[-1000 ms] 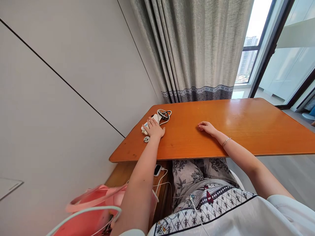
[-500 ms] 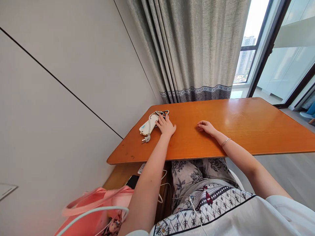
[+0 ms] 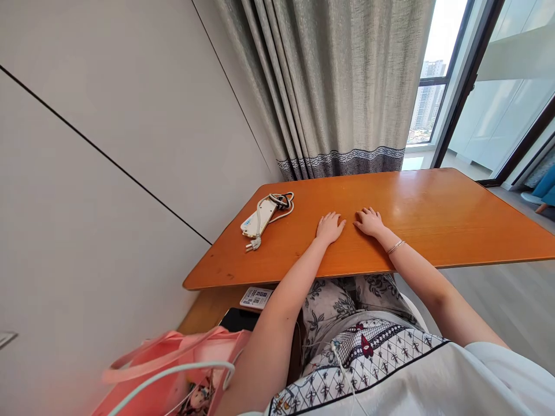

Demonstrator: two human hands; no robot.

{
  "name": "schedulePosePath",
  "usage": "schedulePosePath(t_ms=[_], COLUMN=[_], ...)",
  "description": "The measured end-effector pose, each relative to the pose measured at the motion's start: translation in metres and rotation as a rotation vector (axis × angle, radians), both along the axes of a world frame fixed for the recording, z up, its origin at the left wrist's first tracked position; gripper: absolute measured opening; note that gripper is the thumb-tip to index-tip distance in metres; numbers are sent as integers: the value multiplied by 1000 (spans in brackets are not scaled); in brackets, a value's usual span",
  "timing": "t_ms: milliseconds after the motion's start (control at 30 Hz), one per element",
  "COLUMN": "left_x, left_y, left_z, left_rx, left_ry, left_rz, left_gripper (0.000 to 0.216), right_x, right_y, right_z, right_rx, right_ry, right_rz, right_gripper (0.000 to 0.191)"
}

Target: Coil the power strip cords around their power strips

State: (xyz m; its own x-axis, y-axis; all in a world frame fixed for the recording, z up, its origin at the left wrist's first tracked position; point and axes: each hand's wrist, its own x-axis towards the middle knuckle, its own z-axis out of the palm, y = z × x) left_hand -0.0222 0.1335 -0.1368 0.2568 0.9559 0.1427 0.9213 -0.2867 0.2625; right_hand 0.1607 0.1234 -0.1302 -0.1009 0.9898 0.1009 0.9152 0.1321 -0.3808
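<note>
On the left part of the orange-brown wooden table [image 3: 416, 225] lies a white power strip [image 3: 259, 217]. Its pale cord [image 3: 285, 216] is looped at the far end, beside a dark band or cable, and the plug [image 3: 253, 244] rests at the near end. My left hand [image 3: 329, 228] lies palm down on the tabletop, fingers stretched, to the right of the strip and apart from it. Close by on the right, my right hand [image 3: 369, 222] also rests palm down with its fingers spread and holds nothing. A thin bracelet [image 3: 396, 247] circles my right wrist.
A pink bag [image 3: 151, 375] stands at the lower left, near a black flat object [image 3: 239, 319] and a white labelled box [image 3: 255, 297] on a lower surface. The wall borders the table's left side. A grey curtain [image 3: 342, 86] hangs behind it.
My left hand has left the power strip's cord and moved right, onto bare tabletop. My right hand has opened from a loose curl and now lies flat. The power strip stays put.
</note>
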Motion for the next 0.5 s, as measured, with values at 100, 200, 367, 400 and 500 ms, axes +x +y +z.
schedulePosePath(t_ms=[100, 200, 367, 400, 500], left_x=[-1, -2, -4, -4, -4], left_y=[0, 0, 1, 1, 1], left_z=[0, -1, -1, -1, -2], left_rx=[7, 14, 24, 26, 30], left_ry=[-7, -12, -13, -12, -11], left_rz=[1, -8, -10, -10, -12], left_gripper=[54, 52, 50, 49, 49], right_x=[0, 0, 0, 1, 2], right_y=[-1, -1, -2, -2, -1], right_z=[-1, 1, 3, 3, 2], right_rx=[-49, -63, -53, -51, -50], right_ry=[-78, -120, -140, -140, -138], right_rz=[9, 14, 21, 22, 26], right_gripper=[47, 49, 48, 48, 48])
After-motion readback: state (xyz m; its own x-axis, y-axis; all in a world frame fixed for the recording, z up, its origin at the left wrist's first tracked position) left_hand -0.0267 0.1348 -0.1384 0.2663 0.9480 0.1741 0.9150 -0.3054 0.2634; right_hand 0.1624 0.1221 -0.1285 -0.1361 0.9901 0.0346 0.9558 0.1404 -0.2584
